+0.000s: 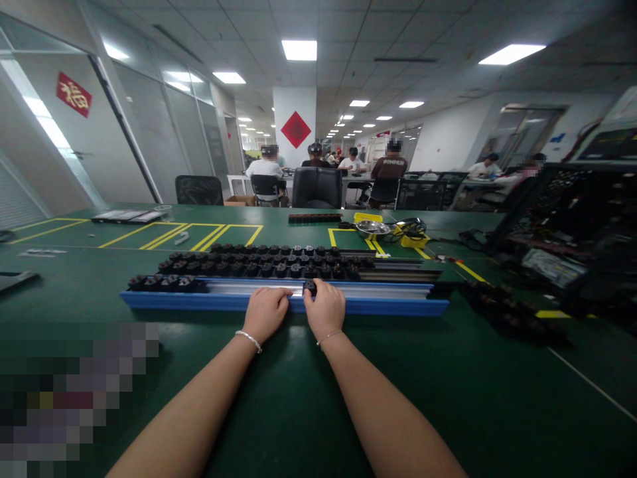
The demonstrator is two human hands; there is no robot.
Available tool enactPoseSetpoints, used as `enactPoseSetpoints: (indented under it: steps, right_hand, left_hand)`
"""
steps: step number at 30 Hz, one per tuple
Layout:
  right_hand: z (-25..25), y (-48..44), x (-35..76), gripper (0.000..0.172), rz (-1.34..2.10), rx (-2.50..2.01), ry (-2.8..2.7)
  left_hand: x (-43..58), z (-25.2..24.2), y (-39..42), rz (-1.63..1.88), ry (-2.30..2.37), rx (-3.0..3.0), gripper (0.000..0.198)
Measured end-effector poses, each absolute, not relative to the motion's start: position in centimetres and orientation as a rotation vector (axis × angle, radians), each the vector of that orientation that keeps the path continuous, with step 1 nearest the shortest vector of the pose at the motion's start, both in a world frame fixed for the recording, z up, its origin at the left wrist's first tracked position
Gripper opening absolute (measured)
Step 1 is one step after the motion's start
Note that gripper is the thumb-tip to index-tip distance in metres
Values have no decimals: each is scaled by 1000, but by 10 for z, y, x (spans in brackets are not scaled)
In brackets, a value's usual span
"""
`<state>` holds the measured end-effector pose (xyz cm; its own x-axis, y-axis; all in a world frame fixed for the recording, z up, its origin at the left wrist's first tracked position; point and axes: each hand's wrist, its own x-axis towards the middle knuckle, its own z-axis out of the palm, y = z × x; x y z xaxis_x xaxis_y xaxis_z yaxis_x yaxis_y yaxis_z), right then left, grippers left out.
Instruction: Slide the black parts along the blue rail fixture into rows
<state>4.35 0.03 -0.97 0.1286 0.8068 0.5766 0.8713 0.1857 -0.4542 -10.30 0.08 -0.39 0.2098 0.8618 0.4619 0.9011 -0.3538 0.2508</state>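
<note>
A long blue tray (pixel 398 307) lies across the green table (pixel 308 398) and carries a silver metal rail (pixel 368 289). My right hand (pixel 326 309) is curled over the tray's near edge, its fingers closed on a small black block (pixel 309 287) sitting on the rail. My left hand (pixel 267 311) rests beside it with fingers curled on the rail and tray edge. Several black blocks (pixel 164 283) sit on the rail's left end. Behind it, two more rails are filled with rows of black blocks (pixel 263 260).
A metal bowl (pixel 372 228) and yellow boxes (pixel 367 217) stand behind the rails. A dark rack (pixel 572 226) rises at the right, with more black parts (pixel 512 312) before it. Yellow floor-tape lines mark the table. People sit at desks far back.
</note>
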Motion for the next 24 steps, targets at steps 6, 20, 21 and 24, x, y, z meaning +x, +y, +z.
enactPoseSetpoints:
  steps: [6, 20, 21, 24]
  right_hand:
    - [-12, 1, 46, 26, -117, -1598, -1646]
    - [-10, 0, 51, 23, -146, -1614, -1624]
    - [-10, 0, 51, 23, -145, -1614, -1622]
    - [-10, 0, 52, 23, -141, -1614, -1615]
  left_hand:
    - [-103, -4, 0, -824, -1747, -2390, 30]
    - [-106, -5, 1, -874, -1678, -2367, 29]
    - [-106, -5, 1, -874, -1677, -2364, 29]
    - [-106, -6, 2, -875, -1672, -2361, 28]
